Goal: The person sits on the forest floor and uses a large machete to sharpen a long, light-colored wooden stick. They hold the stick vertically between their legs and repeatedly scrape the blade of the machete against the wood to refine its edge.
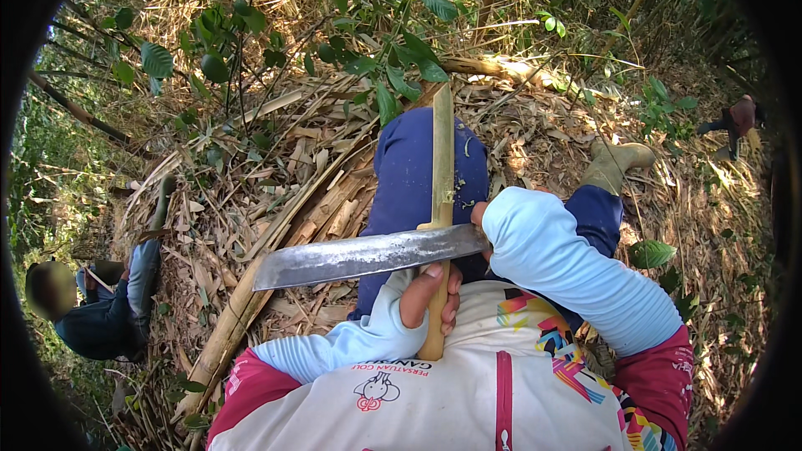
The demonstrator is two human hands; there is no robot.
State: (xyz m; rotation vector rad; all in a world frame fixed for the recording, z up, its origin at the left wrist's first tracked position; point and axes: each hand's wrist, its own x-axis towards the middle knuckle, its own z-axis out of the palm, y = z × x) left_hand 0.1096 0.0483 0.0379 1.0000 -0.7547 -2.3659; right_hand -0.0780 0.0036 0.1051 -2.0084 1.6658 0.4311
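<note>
Wooden stick [443, 159] is pointing straight away from the wearer's body, its long axis running from the white shirt [334, 405] out over a knee in dark blue trousers [399, 171]. Its rounded lower end is sitting at the front of the shirt, though whether it is pressing there I cannot tell; its long, flatter part is reaching forward beyond the grip. The left hand [428, 294] is gripping that lower part, thumb on one side and fingers curling round on the other, so it is the hand nearer the stick. Just beyond its thumb, a machete [359, 260] is lying crosswise over the stick, almost square to its length and just below a small shoulder in the wood, the blade's broad end pointing left. The right hand [479, 214], just to the right of the stick, is closing on the machete at the base of the blade; a pale blue sleeve [551, 250] is hiding most of that hand and the handle. Whether the blade is touching the wood I cannot tell. Dry leaves [301, 175] are covering the ground around the knee.
</note>
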